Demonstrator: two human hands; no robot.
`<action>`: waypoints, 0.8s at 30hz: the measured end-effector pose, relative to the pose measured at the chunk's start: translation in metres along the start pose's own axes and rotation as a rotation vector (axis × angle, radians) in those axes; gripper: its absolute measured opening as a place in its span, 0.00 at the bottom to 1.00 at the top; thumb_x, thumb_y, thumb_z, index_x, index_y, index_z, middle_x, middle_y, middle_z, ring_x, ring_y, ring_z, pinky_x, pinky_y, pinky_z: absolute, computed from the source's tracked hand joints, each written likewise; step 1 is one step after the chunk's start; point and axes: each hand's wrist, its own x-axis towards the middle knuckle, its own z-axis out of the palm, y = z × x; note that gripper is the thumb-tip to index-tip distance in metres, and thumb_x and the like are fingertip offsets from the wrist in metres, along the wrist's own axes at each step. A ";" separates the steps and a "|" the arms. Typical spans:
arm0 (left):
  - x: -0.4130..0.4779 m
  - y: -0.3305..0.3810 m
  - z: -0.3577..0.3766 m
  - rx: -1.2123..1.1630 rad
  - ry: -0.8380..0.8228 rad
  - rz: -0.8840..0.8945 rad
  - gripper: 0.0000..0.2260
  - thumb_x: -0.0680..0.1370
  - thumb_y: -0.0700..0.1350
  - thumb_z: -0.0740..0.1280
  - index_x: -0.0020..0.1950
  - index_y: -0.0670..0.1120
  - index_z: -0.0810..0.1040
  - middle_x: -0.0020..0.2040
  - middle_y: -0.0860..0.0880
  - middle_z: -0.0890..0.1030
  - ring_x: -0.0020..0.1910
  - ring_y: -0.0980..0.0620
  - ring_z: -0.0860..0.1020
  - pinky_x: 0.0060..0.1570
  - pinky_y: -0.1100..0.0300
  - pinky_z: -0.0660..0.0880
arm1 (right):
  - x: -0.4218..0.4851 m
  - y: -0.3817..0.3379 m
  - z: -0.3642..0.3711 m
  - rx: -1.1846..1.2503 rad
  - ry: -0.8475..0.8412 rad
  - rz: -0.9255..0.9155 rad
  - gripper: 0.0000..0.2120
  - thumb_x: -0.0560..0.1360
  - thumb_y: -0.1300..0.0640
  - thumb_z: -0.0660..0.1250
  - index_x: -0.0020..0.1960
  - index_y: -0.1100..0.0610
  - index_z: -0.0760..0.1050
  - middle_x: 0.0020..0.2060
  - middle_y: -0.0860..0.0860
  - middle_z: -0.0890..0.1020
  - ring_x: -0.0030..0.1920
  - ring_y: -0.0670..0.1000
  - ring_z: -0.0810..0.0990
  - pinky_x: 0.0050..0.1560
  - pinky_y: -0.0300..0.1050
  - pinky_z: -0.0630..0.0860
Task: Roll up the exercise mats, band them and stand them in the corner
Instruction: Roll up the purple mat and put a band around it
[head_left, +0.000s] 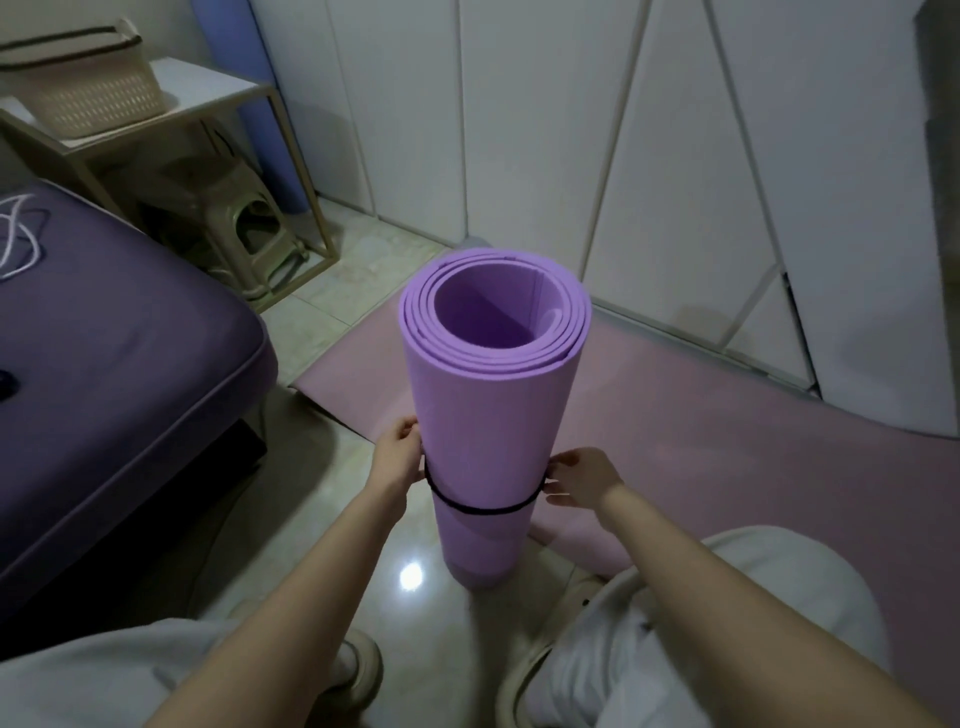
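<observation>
Far beyond your left hand (397, 460) stood the white cupboard doors (545, 130), and out to the left of it lay the dark purple bed (114, 364). A pink mat (701, 457) was spread flat on the floor behind and to the right of your right hand (584, 478). Between your two hands the rolled purple mat (488, 415) stood upright on the tiles, its open end facing you. Well past your left fingers (413, 431), a blue roll (260, 104) stood in the corner beside a small table (218, 104), with a basket (88, 88) on top and a stool (254, 228) beneath. Your left fingers curled against the roll's left side, pinching the black band (483, 510). Your right fingers (558, 462) pinched it at the right side. The band circled the roll's lower part, dipping lowest midway between your fingers.
</observation>
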 end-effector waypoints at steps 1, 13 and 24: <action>-0.009 0.008 0.000 -0.032 0.012 0.038 0.09 0.80 0.41 0.56 0.51 0.46 0.77 0.45 0.50 0.79 0.44 0.50 0.75 0.41 0.56 0.75 | -0.005 -0.006 0.000 0.007 -0.004 -0.016 0.07 0.77 0.71 0.59 0.44 0.63 0.71 0.39 0.58 0.77 0.31 0.53 0.76 0.28 0.41 0.77; -0.056 0.071 0.001 -0.116 0.146 0.336 0.16 0.82 0.47 0.51 0.55 0.42 0.76 0.57 0.43 0.77 0.56 0.45 0.74 0.61 0.43 0.72 | -0.135 -0.081 -0.001 -0.444 0.289 -1.338 0.29 0.65 0.70 0.57 0.66 0.61 0.71 0.64 0.54 0.71 0.68 0.50 0.66 0.71 0.33 0.57; -0.092 0.086 -0.025 -0.051 -0.109 0.683 0.11 0.77 0.54 0.62 0.58 0.60 0.67 0.60 0.56 0.73 0.58 0.63 0.72 0.54 0.68 0.71 | -0.155 -0.120 0.013 -1.516 0.222 -1.193 0.21 0.71 0.50 0.69 0.61 0.54 0.71 0.57 0.50 0.78 0.57 0.54 0.74 0.57 0.43 0.64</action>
